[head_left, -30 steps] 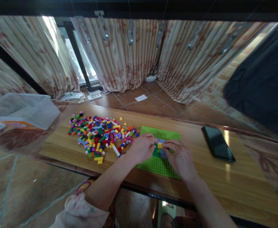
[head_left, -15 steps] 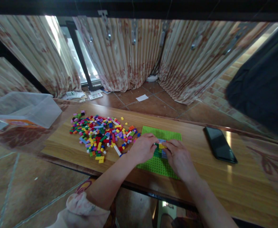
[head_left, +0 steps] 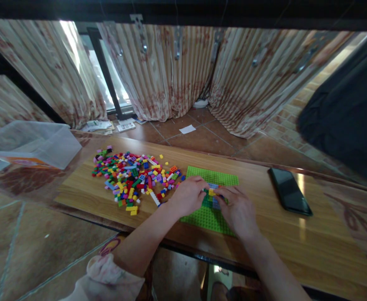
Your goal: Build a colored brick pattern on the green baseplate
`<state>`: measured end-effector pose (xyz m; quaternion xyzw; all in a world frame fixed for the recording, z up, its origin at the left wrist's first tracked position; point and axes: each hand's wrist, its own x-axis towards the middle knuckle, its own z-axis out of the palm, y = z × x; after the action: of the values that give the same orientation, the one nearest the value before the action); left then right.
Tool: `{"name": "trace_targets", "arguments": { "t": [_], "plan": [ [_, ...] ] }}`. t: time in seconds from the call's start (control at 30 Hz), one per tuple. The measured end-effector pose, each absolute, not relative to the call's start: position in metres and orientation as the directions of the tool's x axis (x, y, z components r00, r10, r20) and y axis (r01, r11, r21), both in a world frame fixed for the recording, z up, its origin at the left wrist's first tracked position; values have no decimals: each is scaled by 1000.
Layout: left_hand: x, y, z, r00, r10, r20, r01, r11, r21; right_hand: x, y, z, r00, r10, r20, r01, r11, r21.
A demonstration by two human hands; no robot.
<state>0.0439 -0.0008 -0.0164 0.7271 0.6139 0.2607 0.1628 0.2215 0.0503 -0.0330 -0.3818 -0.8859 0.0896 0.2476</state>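
A green baseplate (head_left: 208,223) lies on the wooden board, with a small build of light-blue bricks (head_left: 215,203) and green bricks (head_left: 207,201) on its middle. My right hand (head_left: 239,209) reaches in from the right, its thumb and forefinger closed at a small yellow brick (head_left: 211,192) on top of the build. My left hand (head_left: 189,196) rests at the build's left side, fingers curled together. What its fingertips hold, if anything, is hidden. Part of the build is covered by both hands.
Many loose coloured bricks (head_left: 133,175) are spread on the board (head_left: 92,205) to the left. A black phone (head_left: 290,191) lies at the right. A translucent plastic bin (head_left: 45,144) stands at the far left. Curtains (head_left: 177,75) hang beyond the board.
The baseplate has shifted very slightly left. My right fingertips have drawn slightly apart from each other around the yellow brick, showing more of it; my left hand is nearly still.
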Motion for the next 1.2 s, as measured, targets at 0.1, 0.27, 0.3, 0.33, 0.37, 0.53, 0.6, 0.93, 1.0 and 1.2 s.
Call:
{"name": "trace_targets", "arguments": {
  "t": [0.1,0.27,0.3,0.33,0.37,0.53,0.6,0.93,1.0,1.2],
  "plan": [
    [44,0,-17,118,974,191,809,-206,550,220,47,-35,-579,723,376,641,689,-339],
    [45,0,-19,126,973,195,815,-214,539,218,44,-38,-513,775,370,654,632,-416],
    [45,0,-19,128,973,195,815,-215,538,218,44,-38,-492,790,366,647,614,-453],
    [45,0,-18,129,972,194,815,-215,539,219,46,-37,-464,808,362,637,589,-497],
    [46,0,-18,128,973,194,815,-214,539,220,47,-36,-429,830,356,626,557,-546],
    [46,-2,-16,132,971,200,825,-219,521,226,57,-30,-207,960,189,652,279,-705],
    [47,-5,-16,144,966,213,833,-235,501,225,59,-30,-177,981,74,668,175,-723],
    [61,-17,-16,172,967,189,918,-227,324,217,58,-37,-184,983,-4,724,133,-676],
    [63,-18,-16,162,971,176,929,-210,304,217,58,-38,-185,983,1,729,138,-670],
    [69,-20,-16,134,980,149,945,-171,278,216,62,-39,-180,983,-15,741,126,-659]
  ]
}}
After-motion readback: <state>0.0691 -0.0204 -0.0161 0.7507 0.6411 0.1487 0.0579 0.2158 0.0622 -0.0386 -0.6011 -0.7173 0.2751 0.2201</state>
